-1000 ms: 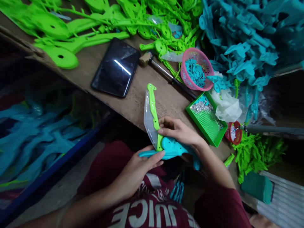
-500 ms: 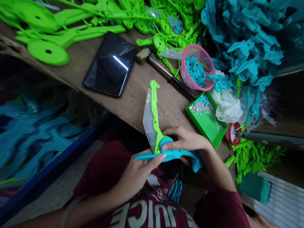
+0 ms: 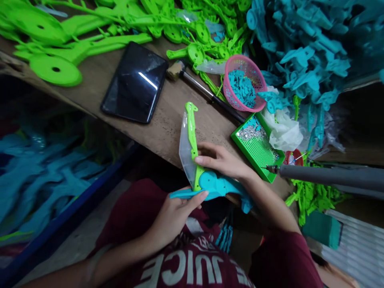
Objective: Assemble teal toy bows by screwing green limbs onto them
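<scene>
A jointed plastic piece lies across my hands above my lap. It has a blue body [image 3: 220, 187] with a round hub and a lime-green arm [image 3: 191, 130] rising from it. Along the arm's left side runs a clear, blade-shaped sheet [image 3: 185, 150]. My left hand [image 3: 181, 214] grips the long left end of the blue body, thumb on top. With thumb and fingers closed on the green arm just above the hub, my right hand [image 3: 220, 160] holds it from the right; some fingers are hidden behind it.
A black tablet-like slab [image 3: 135, 82], a hammer [image 3: 207, 88], a pink basket [image 3: 261, 84] of small blue parts and a green tray [image 3: 264, 154] of screws lie on the bench [image 3: 162, 132]. A grey power screwdriver [image 3: 318, 176] juts in from the right. Green parts [image 3: 55, 70] and blue parts [image 3: 309, 60] are heaped behind.
My right hand has moved up and left from the blue hub to the green arm, uncovering the hub. The screwdriver now reaches over the tray's edge. My left hand keeps its hold.
</scene>
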A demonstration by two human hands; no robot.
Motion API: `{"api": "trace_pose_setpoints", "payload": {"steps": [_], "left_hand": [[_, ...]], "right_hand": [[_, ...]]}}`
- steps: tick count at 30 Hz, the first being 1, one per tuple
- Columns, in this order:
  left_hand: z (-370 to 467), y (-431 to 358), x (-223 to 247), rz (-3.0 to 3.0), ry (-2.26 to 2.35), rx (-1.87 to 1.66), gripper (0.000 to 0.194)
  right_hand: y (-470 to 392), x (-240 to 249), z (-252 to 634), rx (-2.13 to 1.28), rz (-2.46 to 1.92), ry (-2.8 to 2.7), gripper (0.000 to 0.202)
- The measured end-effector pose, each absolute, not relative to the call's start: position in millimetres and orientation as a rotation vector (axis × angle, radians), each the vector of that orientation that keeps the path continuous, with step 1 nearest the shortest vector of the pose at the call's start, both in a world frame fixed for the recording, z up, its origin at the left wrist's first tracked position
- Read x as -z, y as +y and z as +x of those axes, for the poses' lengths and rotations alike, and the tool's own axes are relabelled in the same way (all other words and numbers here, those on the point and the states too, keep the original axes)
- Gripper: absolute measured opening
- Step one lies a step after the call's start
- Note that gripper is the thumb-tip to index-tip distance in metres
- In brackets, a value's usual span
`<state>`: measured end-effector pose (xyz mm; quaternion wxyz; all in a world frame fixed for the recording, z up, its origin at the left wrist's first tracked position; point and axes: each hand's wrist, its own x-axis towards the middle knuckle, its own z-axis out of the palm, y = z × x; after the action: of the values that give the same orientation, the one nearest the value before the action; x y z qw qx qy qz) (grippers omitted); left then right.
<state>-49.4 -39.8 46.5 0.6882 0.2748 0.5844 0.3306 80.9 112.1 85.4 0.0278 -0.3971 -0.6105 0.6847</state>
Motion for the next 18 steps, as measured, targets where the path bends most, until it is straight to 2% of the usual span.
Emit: {"api": "trace_pose_setpoints", "payload": {"steps": [4, 7, 9, 12, 14, 16, 18], "left_hand": [[-45, -50, -34, 0.532, 1.200, -0.772, 0.044], [-43, -58, -20, 0.414, 1.075, -0.862, 0.048], [-42, -59, -13, 0.344, 1.072, -0.887, 0.052], [-44, -57, -6, 0.231, 1.138, -0.854, 0.054], [-47, -52, -6, 0.168, 1.160, -0.807, 0.053], [-48, -48, -5, 0.107, 1.124, -0.800, 0.049], [-47, -45, -5, 0.038, 1.077, -0.796, 0.044]], "right_hand": [[115, -77, 60, -2.266, -1.046, -1.888, 0.044], [107, -74, 55, -2.106, -1.014, -2.071, 0.043], [92, -80, 65, -1.737, -1.128, -2.274, 0.040], [69, -104, 114, -0.869, -1.451, -2.368, 0.034], [62, -124, 163, -0.238, -1.695, -2.064, 0.033], [69, -142, 216, 0.300, -1.893, -1.515, 0.040], [86, -153, 263, 0.228, -1.876, -1.364, 0.049]]}}
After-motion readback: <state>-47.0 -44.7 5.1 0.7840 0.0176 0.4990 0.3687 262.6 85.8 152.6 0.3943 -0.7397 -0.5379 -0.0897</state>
